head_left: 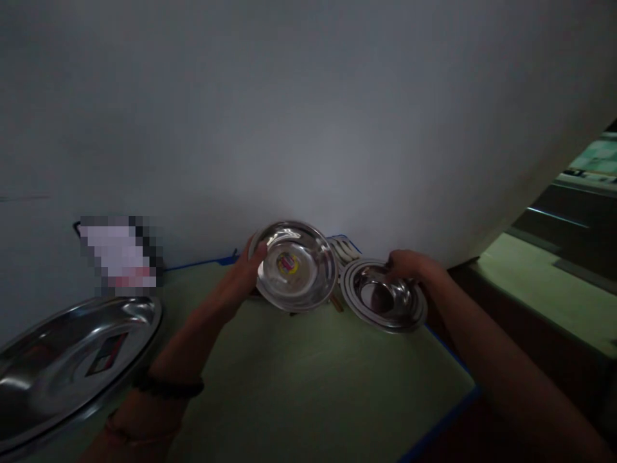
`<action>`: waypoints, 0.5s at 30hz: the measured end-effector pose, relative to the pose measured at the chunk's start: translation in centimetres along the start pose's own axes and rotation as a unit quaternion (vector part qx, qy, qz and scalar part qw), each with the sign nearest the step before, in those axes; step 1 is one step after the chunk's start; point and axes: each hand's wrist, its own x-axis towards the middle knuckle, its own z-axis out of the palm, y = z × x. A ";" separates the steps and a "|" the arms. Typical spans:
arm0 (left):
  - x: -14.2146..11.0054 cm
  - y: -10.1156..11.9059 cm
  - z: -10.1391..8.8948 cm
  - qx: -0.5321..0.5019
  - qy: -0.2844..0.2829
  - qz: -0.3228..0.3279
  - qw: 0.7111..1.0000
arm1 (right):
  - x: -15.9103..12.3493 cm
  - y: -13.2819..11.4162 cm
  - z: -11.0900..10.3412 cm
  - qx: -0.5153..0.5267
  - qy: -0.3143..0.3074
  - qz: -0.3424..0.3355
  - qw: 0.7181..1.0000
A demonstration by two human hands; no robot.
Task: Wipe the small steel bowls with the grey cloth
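My left hand [250, 270] grips the left rim of a shiny metal bowl [308, 276], its thumb over the inside edge. A round yellow and pink sticker marks the middle of that bowl, which tilts toward me. To the right, my right hand [407, 265] is closed on the far right rim of a stack of metal bowls [376, 302]; several rims show nested together. The two sets of bowls are close side by side. Partly hidden behind them lie some pale curved items [344, 249] that I cannot make out.
A large metal basin [120, 321] with a dark label lies at the left. A blurred-out rectangular object [116, 254] leans near the white wall [308, 116]. The green tabletop [299, 386] has blue edging, and dark floor [530, 302] lies beyond its right side.
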 end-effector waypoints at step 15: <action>0.7 -1.0 2.0 0.041 0.025 -0.023 0.999 | -2.2 3.5 -2.9 0.163 -0.114 -0.108 0.974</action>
